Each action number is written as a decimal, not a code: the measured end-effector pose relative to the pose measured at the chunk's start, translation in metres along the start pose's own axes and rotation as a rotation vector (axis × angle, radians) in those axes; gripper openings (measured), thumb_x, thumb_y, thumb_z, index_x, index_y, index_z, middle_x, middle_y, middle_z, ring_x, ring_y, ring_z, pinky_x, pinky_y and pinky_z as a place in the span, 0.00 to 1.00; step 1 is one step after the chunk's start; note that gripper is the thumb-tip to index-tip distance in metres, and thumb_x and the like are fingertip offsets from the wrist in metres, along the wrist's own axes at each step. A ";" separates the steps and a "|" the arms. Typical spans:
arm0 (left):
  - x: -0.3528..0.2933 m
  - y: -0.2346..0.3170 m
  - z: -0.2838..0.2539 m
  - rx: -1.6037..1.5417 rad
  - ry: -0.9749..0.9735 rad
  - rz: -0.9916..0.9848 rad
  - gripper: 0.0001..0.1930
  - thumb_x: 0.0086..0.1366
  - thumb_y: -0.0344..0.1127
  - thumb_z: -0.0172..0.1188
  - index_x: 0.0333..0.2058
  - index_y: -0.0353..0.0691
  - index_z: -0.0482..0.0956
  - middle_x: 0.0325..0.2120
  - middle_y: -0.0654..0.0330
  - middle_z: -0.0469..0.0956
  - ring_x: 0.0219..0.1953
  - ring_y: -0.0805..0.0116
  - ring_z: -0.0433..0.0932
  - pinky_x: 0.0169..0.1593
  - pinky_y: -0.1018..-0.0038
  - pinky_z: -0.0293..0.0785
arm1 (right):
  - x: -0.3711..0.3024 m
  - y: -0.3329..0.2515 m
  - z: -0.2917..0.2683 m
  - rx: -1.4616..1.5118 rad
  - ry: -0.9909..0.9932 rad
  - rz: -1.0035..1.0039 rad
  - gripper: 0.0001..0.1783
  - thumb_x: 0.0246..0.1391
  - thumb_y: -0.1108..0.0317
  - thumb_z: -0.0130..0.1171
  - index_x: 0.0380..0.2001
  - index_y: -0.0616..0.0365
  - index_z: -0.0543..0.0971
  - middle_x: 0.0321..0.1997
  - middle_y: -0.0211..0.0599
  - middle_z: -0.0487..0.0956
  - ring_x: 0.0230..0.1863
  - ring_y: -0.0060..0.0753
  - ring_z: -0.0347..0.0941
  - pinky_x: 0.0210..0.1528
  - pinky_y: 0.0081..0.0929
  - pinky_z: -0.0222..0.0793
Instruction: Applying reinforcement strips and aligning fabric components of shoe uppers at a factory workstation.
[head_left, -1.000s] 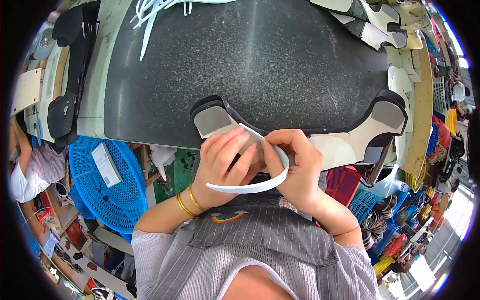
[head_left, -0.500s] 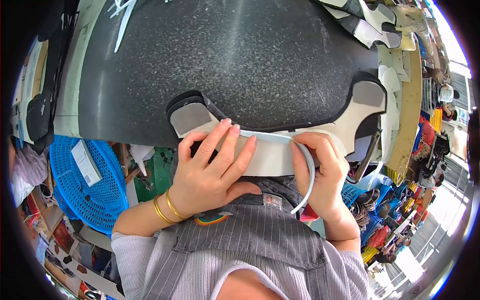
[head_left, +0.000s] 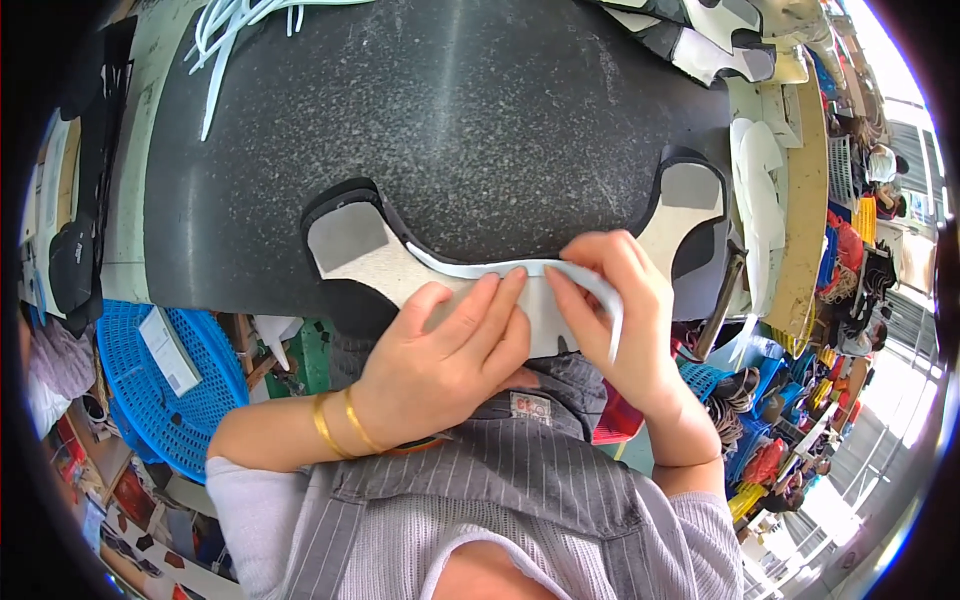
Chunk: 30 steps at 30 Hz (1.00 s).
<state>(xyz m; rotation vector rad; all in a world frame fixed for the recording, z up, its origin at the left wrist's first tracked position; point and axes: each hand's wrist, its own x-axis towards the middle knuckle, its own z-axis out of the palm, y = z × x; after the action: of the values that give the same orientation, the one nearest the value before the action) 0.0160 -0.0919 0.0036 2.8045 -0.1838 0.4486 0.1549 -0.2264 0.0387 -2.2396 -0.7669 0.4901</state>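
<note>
A curved cream piece with grey end patches and black edging (head_left: 400, 275), possibly a shoe upper part, lies at the near edge of the dark speckled table. Along its inner curve runs a narrow pale-blue strip (head_left: 460, 269). My left hand (head_left: 450, 355) lies over the piece, fingers stretched and fingertips pressed on the strip near its middle. Just to the right, my right hand (head_left: 640, 325) pinches the strip between thumb and fingers. The strip's loose end curls down across that hand's palm side. Black layers show beneath the cream piece.
More white strips (head_left: 222, 50) lie at the table's far left. Several similar cut pieces (head_left: 705, 52) are stacked at the far right. White shaped sheets (head_left: 755, 190) stand beside the right edge. A blue plastic basket (head_left: 120, 370) sits below left, with a flat white item in it.
The left fingertips have moved right along the strip, nearer the right hand. More strip now follows the curve, and the free end is shorter. The view has shifted slightly.
</note>
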 end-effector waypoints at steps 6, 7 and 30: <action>0.012 0.018 -0.008 -0.032 -0.108 -0.086 0.36 0.59 0.66 0.51 0.47 0.33 0.78 0.51 0.50 0.76 0.54 0.57 0.72 0.53 0.62 0.68 | -0.019 0.020 -0.019 0.040 0.108 -0.223 0.10 0.46 0.82 0.64 0.33 0.62 0.79 0.34 0.40 0.79 0.33 0.39 0.79 0.34 0.26 0.74; 0.011 0.022 -0.003 0.052 -0.094 -0.074 0.42 0.59 0.71 0.46 0.52 0.35 0.77 0.49 0.49 0.76 0.52 0.56 0.73 0.52 0.63 0.69 | -0.018 0.023 -0.017 0.090 0.117 -0.194 0.10 0.47 0.82 0.64 0.34 0.62 0.79 0.34 0.41 0.79 0.33 0.36 0.80 0.34 0.25 0.74; 0.053 0.048 0.030 0.115 -0.066 -0.083 0.41 0.59 0.70 0.46 0.52 0.35 0.77 0.47 0.55 0.75 0.52 0.62 0.67 0.55 0.62 0.62 | -0.001 0.067 -0.032 0.299 0.146 0.013 0.08 0.51 0.78 0.63 0.37 0.62 0.80 0.33 0.35 0.79 0.29 0.20 0.76 0.29 0.18 0.70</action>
<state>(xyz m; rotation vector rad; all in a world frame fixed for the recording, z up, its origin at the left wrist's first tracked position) 0.0665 -0.1503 0.0065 2.9283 -0.0575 0.3582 0.1968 -0.2811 0.0120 -1.9777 -0.5637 0.4129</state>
